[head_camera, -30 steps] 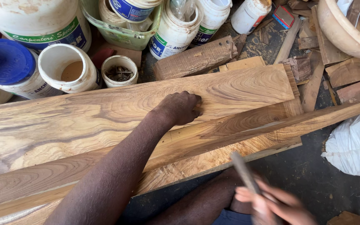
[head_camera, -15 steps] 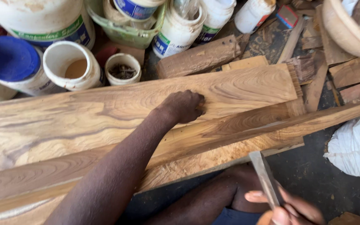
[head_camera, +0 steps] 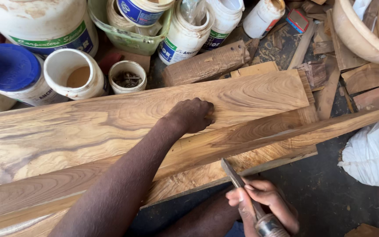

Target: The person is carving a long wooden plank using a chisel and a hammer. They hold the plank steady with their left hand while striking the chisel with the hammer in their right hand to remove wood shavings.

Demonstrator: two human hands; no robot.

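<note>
My left hand [head_camera: 192,115] rests fist-like, knuckles down, on a wide grained wooden board [head_camera: 88,127] that runs across the view. Its fingers are curled under and I cannot see anything in them. A narrower dark strip of wood [head_camera: 286,131] lies along the board's near edge. My right hand [head_camera: 264,204] is low at the bottom, closed around a chisel [head_camera: 242,186] with a flat metal blade. The blade tip points up toward the near edge of the lowest plank [head_camera: 224,169].
Behind the board stand several plastic tubs and jars: a blue-lidded tub [head_camera: 9,70], an open white jar [head_camera: 75,72], a small cup of nails [head_camera: 127,78]. Wood offcuts [head_camera: 207,66] lie at the back right, beside a wooden bowl [head_camera: 360,30]. A white sack [head_camera: 373,153] sits at right.
My right hand has brought the chisel up and leftward, closer to the plank's near edge. The left hand has stayed put on the board.
</note>
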